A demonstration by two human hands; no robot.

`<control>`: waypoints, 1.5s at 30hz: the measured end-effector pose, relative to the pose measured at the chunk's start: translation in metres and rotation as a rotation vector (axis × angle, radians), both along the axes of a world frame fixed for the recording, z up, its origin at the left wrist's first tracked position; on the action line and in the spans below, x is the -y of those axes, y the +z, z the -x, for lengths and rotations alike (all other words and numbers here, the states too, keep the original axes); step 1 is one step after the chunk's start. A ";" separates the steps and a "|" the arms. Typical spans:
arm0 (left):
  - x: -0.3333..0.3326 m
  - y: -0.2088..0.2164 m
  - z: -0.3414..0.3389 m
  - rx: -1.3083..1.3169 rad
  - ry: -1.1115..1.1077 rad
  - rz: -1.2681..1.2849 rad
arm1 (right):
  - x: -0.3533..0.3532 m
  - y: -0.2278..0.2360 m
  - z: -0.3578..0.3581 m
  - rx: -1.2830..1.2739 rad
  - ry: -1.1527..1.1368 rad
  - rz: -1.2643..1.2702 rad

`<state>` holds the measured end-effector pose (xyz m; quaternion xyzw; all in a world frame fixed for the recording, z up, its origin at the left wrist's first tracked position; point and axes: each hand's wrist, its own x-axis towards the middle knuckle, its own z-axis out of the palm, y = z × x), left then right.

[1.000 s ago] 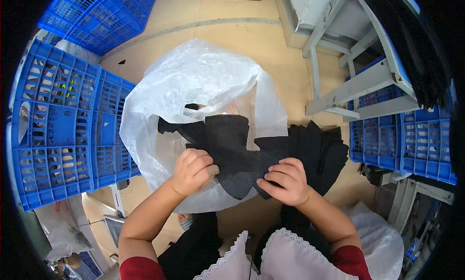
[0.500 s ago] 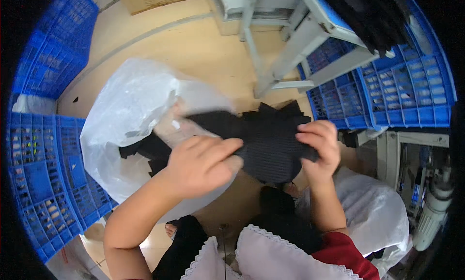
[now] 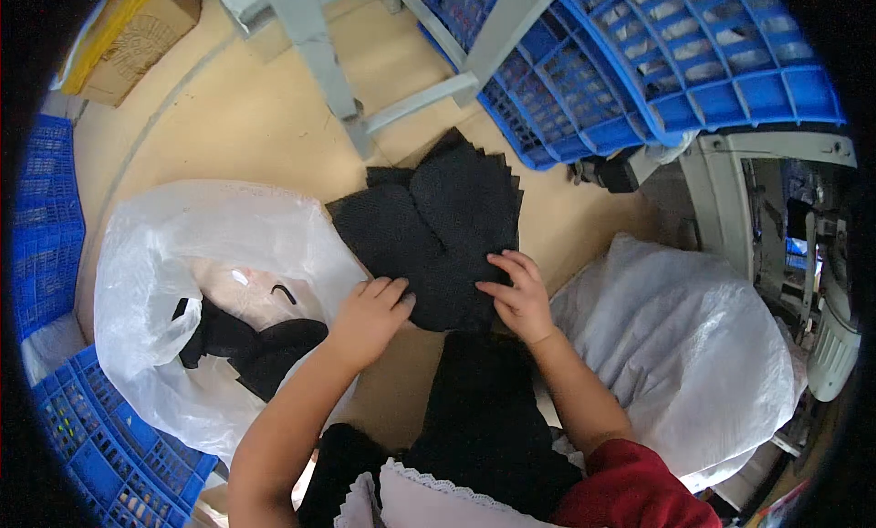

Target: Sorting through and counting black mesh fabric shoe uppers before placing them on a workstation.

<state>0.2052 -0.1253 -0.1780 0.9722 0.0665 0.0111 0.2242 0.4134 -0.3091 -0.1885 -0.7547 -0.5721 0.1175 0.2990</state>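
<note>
A fanned pile of black knit fabric pieces (image 3: 456, 245) lies over my knee, in front of me, with zigzag edges along its far and right sides. My left hand (image 3: 370, 318) is at the pile's near left edge, its fingers stretched toward the cloth and fingertips touching it. On the pile's right side rests my right hand (image 3: 517, 295), fingers apart and lying on the top piece. To the left stands a white plastic bag (image 3: 151, 254), its mouth wide; inside are more black fabric pieces (image 3: 283, 345).
A stuffed whitish sack (image 3: 684, 345) sits at my right. Blue plastic crates (image 3: 584, 90) stand at the far right, and others (image 3: 109, 437) at the left. Grey metal legs (image 3: 315, 53) rise ahead, and a cardboard box (image 3: 146, 44) is at the far left.
The black pieces, held up between both hands before, now lie on my knee. My fingers have loosened and rest at the pile's sides. The view has turned to the right.
</note>
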 end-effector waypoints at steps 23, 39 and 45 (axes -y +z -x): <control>0.009 -0.008 0.002 0.056 -0.033 0.044 | 0.016 -0.010 0.000 -0.030 -0.125 -0.080; 0.026 -0.020 0.006 0.024 0.037 0.005 | -0.044 0.008 0.023 0.225 -0.103 0.098; 0.031 -0.004 0.010 0.076 0.100 0.015 | -0.040 -0.031 0.013 0.263 0.042 0.313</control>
